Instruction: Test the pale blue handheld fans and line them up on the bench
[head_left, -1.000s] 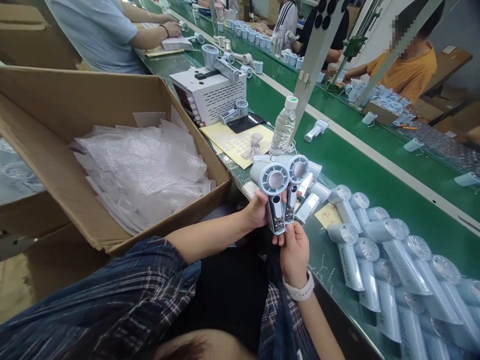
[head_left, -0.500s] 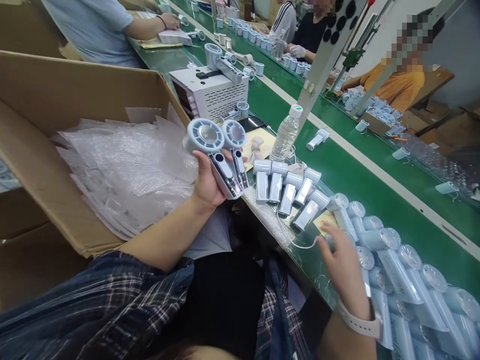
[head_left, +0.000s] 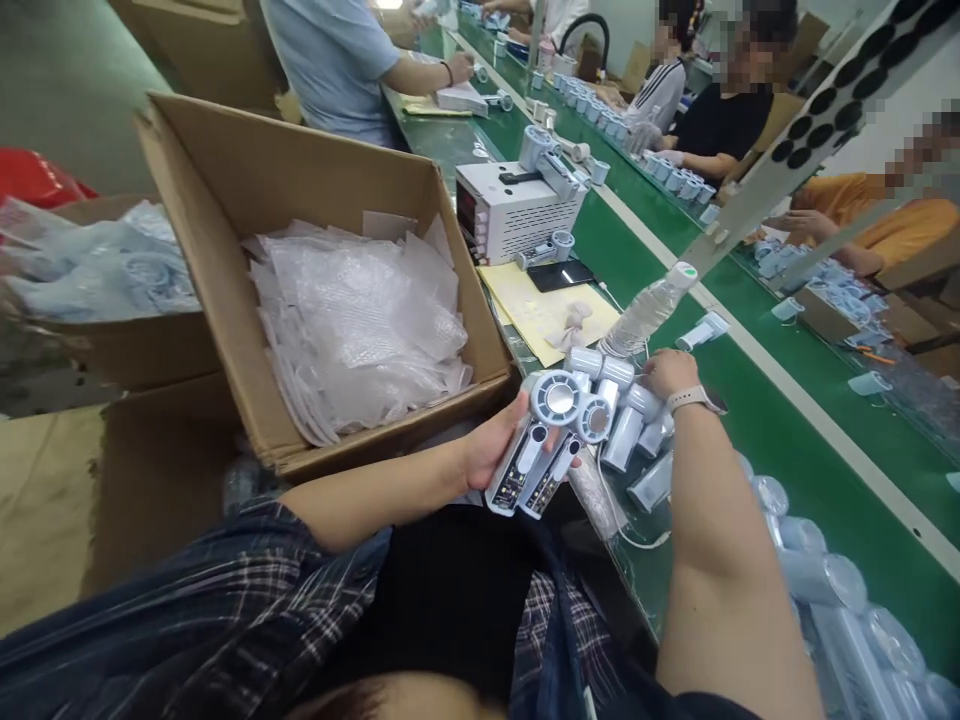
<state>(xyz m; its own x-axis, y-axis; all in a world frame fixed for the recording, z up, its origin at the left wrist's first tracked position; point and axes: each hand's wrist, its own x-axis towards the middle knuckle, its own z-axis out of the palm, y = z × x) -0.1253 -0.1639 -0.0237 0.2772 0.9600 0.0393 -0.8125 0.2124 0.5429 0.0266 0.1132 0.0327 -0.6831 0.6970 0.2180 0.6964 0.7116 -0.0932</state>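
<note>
My left hand [head_left: 491,443] is closed around two light blue handheld fans. One fan [head_left: 556,398] has its round head beside that of the other fan [head_left: 595,419], and both show bare circuit boards in their handles. My right hand [head_left: 671,372] is over the far side of a group of handheld fans [head_left: 622,436] on the bench, close to a clear water bottle [head_left: 649,312]. Its fingers are curled downward, and what is at their tips is hidden.
A cardboard box [head_left: 480,395] of bubble-wrap bags [head_left: 360,330] stands at my left. Behind the bench group are a white power supply box [head_left: 525,215], a phone [head_left: 559,275] and yellow paper [head_left: 510,300]. Stacked fans [head_left: 832,580] lie at right. Co-workers sit along the green conveyor [head_left: 795,400].
My view has turned left. My left hand has lowered the two fans and tilted them. The right hand, spread over the stacked fans before, has reached forward to the group by the bottle.
</note>
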